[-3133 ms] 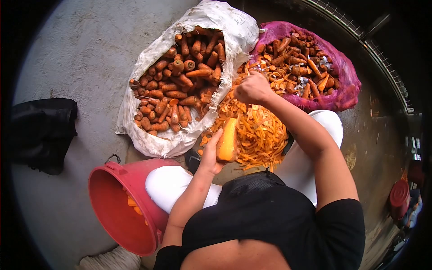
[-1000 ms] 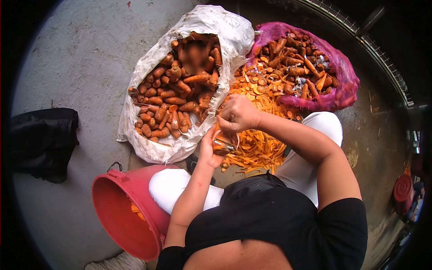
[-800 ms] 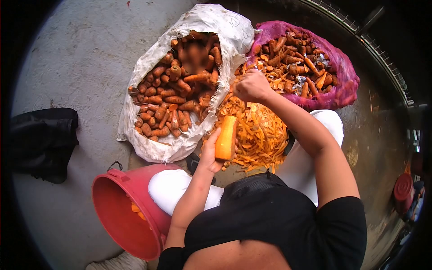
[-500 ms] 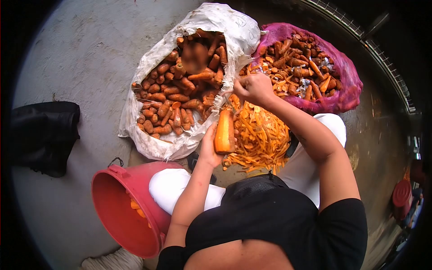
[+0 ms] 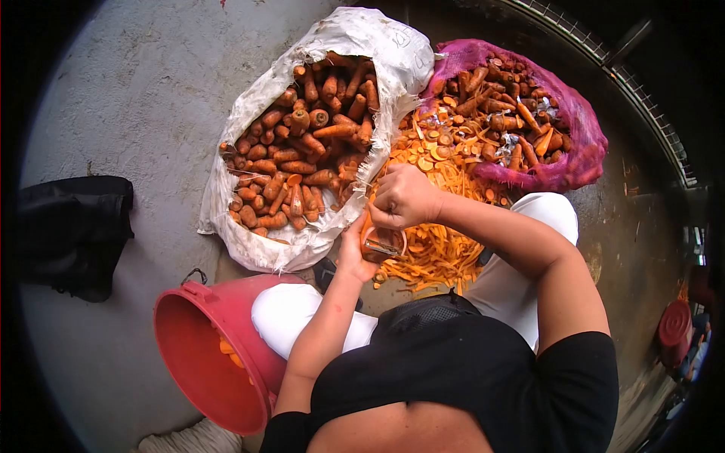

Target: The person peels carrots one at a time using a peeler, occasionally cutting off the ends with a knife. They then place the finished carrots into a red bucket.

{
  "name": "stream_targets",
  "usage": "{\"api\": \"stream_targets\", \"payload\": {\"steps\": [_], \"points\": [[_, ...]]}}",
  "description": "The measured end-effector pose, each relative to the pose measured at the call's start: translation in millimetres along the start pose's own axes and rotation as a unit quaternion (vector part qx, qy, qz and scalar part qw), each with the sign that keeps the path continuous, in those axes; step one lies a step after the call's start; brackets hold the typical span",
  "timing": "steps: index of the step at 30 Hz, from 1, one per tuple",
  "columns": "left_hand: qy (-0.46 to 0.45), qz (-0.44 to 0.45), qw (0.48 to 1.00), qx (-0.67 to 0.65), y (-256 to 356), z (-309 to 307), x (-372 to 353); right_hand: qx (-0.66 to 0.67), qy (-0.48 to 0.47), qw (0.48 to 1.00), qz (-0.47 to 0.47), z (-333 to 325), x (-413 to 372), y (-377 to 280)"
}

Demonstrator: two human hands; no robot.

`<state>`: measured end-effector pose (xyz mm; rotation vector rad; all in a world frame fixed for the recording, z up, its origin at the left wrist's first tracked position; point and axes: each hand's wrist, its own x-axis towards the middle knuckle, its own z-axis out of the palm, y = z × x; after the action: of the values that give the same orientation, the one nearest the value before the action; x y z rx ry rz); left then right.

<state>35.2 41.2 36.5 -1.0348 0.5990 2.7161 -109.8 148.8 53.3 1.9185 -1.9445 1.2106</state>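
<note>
In the head view my left hand (image 5: 353,252) is closed around a partly peeled carrot (image 5: 368,228), held above the peelings. My right hand (image 5: 405,198) is a fist over the carrot, gripping a peeler (image 5: 384,244) whose metal blade end lies against the carrot's lower end. Hand and peeler hide most of the carrot. Beneath and beyond both hands spreads a heap of orange peelings (image 5: 434,260) with round cut ends among them. To the left of my hands, a white sack (image 5: 257,98) lies open, filled with unpeeled carrots (image 5: 294,158).
A purple mesh sack (image 5: 585,143) holding carrots and scraps sits at the back right. By my left knee a red bucket (image 5: 181,355) is tipped over with orange pieces inside. Dark cloth (image 5: 75,234) lies at far left. Another red container (image 5: 674,325) stands at far right.
My right hand has come down and toward me along the carrot, bringing the peeler to its lower end. My left hand stays nearly in place, still holding the carrot.
</note>
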Motion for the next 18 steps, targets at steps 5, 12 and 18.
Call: {"api": "stream_targets", "payload": {"steps": [5,12,18], "points": [[-0.054,-0.016,0.997,0.052,-6,-20,-5,-0.103,-0.064,0.984,0.132,-9,-5,36],[-0.081,0.0,0.995,0.057,7,-11,-11,-0.302,-0.136,0.88,0.34,-3,-28,90],[-0.041,0.001,0.999,0.023,13,-10,-5,-0.097,-0.039,0.929,0.354,-20,9,45]]}}
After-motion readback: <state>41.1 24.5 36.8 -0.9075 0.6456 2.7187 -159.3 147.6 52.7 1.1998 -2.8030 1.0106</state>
